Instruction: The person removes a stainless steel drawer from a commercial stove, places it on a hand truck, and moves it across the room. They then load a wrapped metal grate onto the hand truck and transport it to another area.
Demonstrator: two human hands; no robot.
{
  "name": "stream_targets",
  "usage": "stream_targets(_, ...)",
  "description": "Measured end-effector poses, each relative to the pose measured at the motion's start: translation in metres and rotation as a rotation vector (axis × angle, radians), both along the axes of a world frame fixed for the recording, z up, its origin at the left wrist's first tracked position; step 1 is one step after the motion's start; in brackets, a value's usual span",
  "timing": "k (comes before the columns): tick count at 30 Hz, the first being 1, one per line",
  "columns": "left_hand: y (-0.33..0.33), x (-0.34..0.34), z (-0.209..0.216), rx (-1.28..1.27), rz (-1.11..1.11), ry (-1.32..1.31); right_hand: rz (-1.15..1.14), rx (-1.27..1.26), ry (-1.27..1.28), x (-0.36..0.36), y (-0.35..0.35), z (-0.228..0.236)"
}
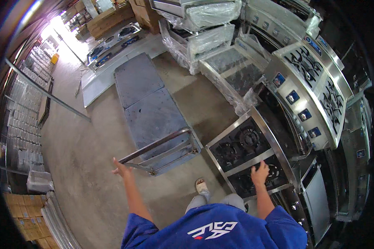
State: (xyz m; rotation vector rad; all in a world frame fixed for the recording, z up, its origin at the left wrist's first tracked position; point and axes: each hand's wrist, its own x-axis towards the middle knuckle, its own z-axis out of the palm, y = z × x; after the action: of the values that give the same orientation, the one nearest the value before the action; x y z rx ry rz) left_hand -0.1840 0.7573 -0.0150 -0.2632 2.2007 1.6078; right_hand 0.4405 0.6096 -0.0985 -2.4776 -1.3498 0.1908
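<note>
A platform trolley [147, 116] with a worn blue-grey deck stands in front of me, its metal push handle [153, 145] on the near side. At the left end of that handle is my left hand [122, 170], fingers apart; whether it touches the bar I cannot tell. My right hand [260, 174] is over a stainless-steel gas cooktop [250, 162] with black burner panels, its fingers parted and nothing in them. Part of the near burner is hidden behind this hand.
Steel gas ranges [316, 93] and plastic-wrapped appliances [210, 43] crowd the right. Another cooktop [112, 45] lies beyond the trolley. Wrapped stacks [25, 128] line the left wall, with cardboard boxes [27, 213] at lower left. A metal pole [50, 93] slants across the left side.
</note>
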Motion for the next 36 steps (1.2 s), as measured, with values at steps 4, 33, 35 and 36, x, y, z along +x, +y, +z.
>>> stream_targets(4,0.025,-0.056,-0.040,0.170,-0.110,-0.171,0.316,0.171,0.376,-0.113,0.079,0.027)
stream_targets(33,0.003,-0.213,-0.066,0.129,-0.151,0.067,1.187,-0.052,0.372,-0.415,0.269,-0.040)
stream_targets(35,-0.001,-0.233,-0.068,0.103,-0.203,0.052,1.157,-0.113,0.398,-0.434,0.251,-0.042)
stream_targets(36,-0.001,-0.244,-0.063,0.087,-0.221,0.049,1.121,-0.129,0.356,-0.444,0.238,-0.043)
